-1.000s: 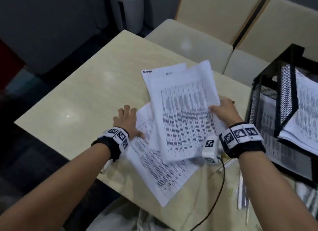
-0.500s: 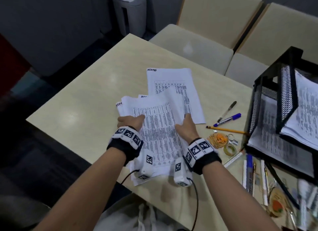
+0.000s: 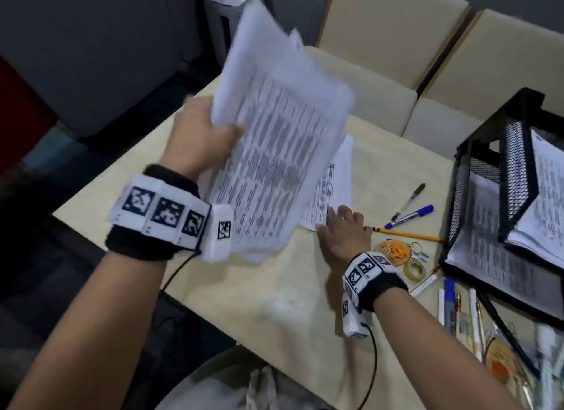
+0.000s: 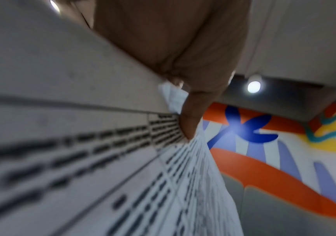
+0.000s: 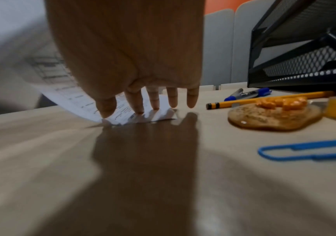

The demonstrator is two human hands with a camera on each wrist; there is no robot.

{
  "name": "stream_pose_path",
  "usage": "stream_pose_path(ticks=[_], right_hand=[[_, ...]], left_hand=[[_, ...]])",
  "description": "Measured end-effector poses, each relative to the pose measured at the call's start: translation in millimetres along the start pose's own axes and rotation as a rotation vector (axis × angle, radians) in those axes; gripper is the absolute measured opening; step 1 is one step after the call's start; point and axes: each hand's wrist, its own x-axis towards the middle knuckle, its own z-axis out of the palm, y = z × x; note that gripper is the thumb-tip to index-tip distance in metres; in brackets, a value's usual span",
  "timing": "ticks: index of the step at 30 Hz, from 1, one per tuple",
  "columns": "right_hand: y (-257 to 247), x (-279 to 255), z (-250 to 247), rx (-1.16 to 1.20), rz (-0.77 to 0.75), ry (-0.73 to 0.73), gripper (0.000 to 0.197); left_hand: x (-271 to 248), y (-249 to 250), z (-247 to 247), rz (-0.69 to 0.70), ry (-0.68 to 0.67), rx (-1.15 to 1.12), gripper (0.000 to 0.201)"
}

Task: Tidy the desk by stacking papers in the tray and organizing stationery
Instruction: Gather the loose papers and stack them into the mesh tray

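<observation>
My left hand (image 3: 198, 138) grips a sheaf of printed papers (image 3: 280, 141) by its left edge and holds it tilted high above the desk. In the left wrist view the thumb (image 4: 191, 121) presses on the top page (image 4: 102, 175). One more printed sheet (image 3: 338, 177) lies flat on the desk under the sheaf. My right hand (image 3: 341, 229) is low at that sheet's near corner, its straight fingertips (image 5: 138, 110) touching the sheet's corner (image 5: 122, 115). The black mesh paper tray (image 3: 518, 177) stands at the right with papers in its tiers.
A black pen (image 3: 409, 200), a blue pen (image 3: 410, 216) and a yellow pencil (image 3: 409, 234) lie right of my right hand. Nearby are an amber keychain (image 3: 393, 251), a tape roll (image 3: 413, 269) and a blue paper clip (image 5: 304, 150). More pens (image 3: 457, 312) lie before the tray. Beige chairs (image 3: 381, 89) stand behind the desk.
My left hand has lifted the gathered sheaf off the desk and up to the left. My right hand has left the sheaf and moved right to the corner of the remaining sheet.
</observation>
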Motion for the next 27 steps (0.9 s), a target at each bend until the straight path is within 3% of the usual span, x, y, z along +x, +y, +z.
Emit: stream_pose_path(ticks=[4,7,10,13,15,16,18,20,23,27], right_hand=[[-3.3,-20.0,15.0,-0.050,-0.051,0.122,0.041],[-0.5,-30.2,23.8,0.139,-0.044,0.073,0.042],[7.1,-36.8,28.8,0.330,0.075,0.025,0.046],[22.4,-35.7,14.7,0.659,0.323,0.048,0.034],[33.5,-22.2,1.8,0.823,0.380,0.138,0.019],[35.2,-10.7,-3.4,0.930,0.426,0.159,0.016],[30.3,3.6,-7.8,1.055,0.511,0.137,0.029],[16.7,9.5,-10.0,0.869,0.524,0.034,0.045],[-17.4,7.0,-5.6,0.648,0.420,-0.039,0.040],[-38.3,3.9,-4.6,0.816,0.271,0.025,0.022]], left_hand=[[23.9,35.1,-9.2,0.150,0.026,-0.432,0.010],[46.9,36.7,13.3,0.004,0.001,-0.667,0.020],[61.5,9.0,48.9,-0.231,-0.022,-0.583,0.032],[58.3,-35.2,81.3,-0.395,-0.233,-0.140,0.023],[54.6,-68.5,98.3,-0.536,-0.319,0.121,0.034],[55.1,-84.2,105.9,-0.604,-0.302,0.123,0.031],[51.0,-109.1,119.6,-0.626,-0.220,0.231,0.036],[40.6,-116.7,130.3,-0.615,-0.179,0.297,0.045],[23.6,-113.5,139.4,-0.573,-0.198,0.163,0.046],[23.8,-111.4,126.2,-0.572,-0.275,-0.143,0.057]])
